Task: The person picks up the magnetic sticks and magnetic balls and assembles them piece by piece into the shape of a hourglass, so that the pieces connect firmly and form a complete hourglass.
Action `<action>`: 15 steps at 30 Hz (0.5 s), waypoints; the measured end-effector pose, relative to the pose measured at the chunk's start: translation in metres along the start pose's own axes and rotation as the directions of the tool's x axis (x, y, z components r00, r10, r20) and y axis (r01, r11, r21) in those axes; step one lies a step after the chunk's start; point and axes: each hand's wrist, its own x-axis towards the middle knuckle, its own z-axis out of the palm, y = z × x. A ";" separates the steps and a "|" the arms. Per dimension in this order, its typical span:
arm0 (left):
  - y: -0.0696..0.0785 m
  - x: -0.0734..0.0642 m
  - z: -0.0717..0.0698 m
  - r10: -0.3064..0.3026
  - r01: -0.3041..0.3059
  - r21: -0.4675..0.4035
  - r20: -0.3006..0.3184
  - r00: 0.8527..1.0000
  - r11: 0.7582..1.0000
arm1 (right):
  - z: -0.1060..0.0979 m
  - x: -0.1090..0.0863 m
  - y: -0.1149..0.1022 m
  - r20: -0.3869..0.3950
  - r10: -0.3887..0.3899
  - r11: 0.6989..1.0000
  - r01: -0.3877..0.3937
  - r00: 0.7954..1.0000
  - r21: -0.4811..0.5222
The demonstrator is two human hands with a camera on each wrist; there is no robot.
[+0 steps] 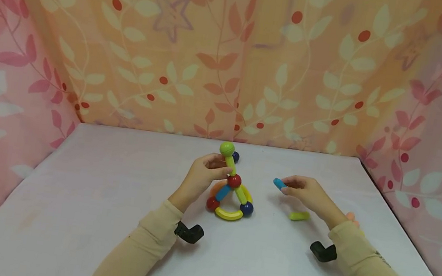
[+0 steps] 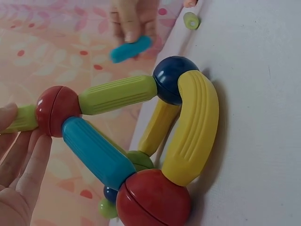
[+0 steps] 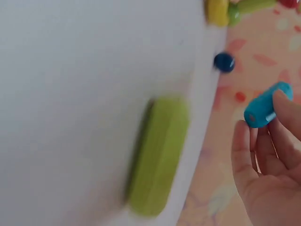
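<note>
A magnetic building-toy frame (image 2: 160, 197) of balls and rods stands on the table. Its front has a blue rod (image 1: 223, 192), a green rod (image 1: 241, 194) and a curved yellow rod (image 1: 229, 214), joined by two red balls and a dark blue ball (image 1: 247, 208). From the upper red ball (image 1: 234, 181), another green rod (image 1: 231, 166) rises to a light green ball (image 1: 227, 149). My left hand (image 1: 205, 173) pinches that upright rod. To the right of the frame, my right hand (image 1: 306, 191) holds a loose blue rod (image 3: 263, 109) between thumb and fingers, above the table.
A loose green rod (image 1: 299, 216) lies on the table below my right hand. Orange pieces (image 1: 351, 217) are partly hidden behind my right wrist. Behind the frame sits a dark blue ball (image 1: 236, 157). Floral curtains (image 1: 223, 63) enclose the table's back and sides.
</note>
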 end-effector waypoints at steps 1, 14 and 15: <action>0.001 0.000 0.000 0.000 0.000 0.005 -0.004 1.000 1.000 | 0.004 0.000 -0.006 -0.023 -0.013 0.999 0.014 1.000 0.043; -0.001 -0.003 -0.002 0.011 -0.012 -0.025 -0.030 0.999 1.000 | 0.048 0.003 -0.076 -0.163 -0.091 0.914 0.147 0.982 0.377; -0.001 -0.003 -0.002 0.013 -0.014 -0.026 -0.031 0.999 1.000 | 0.051 0.003 -0.079 -0.169 -0.099 0.904 0.159 0.981 0.396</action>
